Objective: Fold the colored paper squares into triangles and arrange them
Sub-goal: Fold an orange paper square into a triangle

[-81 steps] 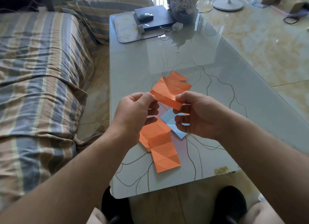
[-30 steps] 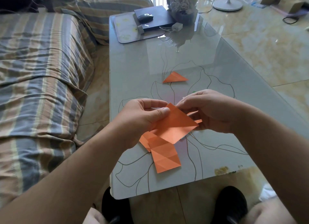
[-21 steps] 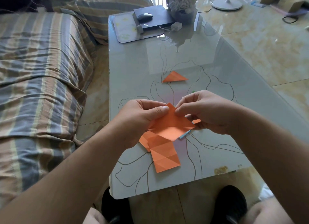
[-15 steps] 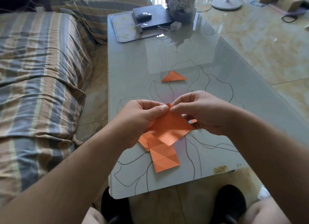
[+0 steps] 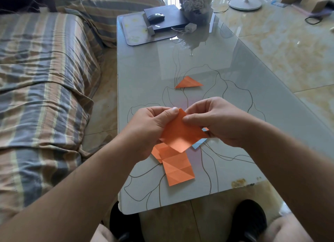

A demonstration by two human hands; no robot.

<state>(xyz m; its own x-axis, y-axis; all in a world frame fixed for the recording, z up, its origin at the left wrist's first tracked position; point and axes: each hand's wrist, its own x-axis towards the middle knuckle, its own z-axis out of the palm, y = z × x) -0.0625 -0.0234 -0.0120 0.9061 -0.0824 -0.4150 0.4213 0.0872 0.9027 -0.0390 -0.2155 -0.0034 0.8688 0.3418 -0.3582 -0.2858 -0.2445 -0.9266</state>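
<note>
An orange paper square (image 5: 181, 135) hangs in the air above the glass table (image 5: 144, 75), held like a diamond. My left hand (image 5: 151, 126) pinches its top corner from the left, and my right hand (image 5: 215, 120) pinches the same corner from the right. Below it lie creased orange squares (image 5: 178, 168) near the table's front edge. A blue paper (image 5: 197, 144) peeks out under the held square. One folded orange triangle (image 5: 188, 82) rests farther back at the table's middle.
A striped sofa (image 5: 45, 79) runs along the left. At the table's far end sit a mouse pad (image 5: 137, 30), a black box (image 5: 169, 19) with a mouse (image 5: 155, 16), and a vase (image 5: 196, 7). A fan base (image 5: 245, 5) stands on the tiled floor.
The folded orange triangle was laid at the table's middle. My hands took up an orange square and brought their fingertips together at its top corner.
</note>
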